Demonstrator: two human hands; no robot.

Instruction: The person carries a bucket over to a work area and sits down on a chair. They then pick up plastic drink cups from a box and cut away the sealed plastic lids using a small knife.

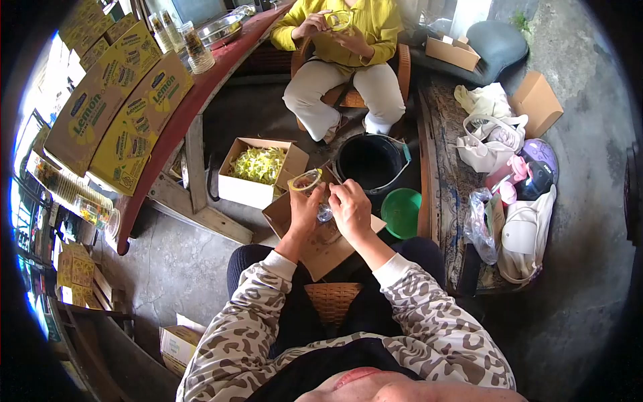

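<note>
My left hand point(305, 211) is closed round a small clear cup point(307, 179) with a yellow rim, held above a cardboard box point(321, 258) near my knees. Close beside it on the right, my right hand point(351, 209) has its fingers bent together; whatever they pinch is too small to make out. A clear, shiny plastic piece point(324, 213) shows between the two hands. Beyond my left hand stands a box point(244, 189) filled with yellow-green strips point(258, 164).
A black bucket point(370, 163) and a green basin point(402, 213) stand ahead to the right. Opposite sits a person in a yellow shirt point(382, 30), holding a similar cup. Lemon cartons point(94, 104) line the red-edged table on the left; bags point(492, 144) lie on the right bench.
</note>
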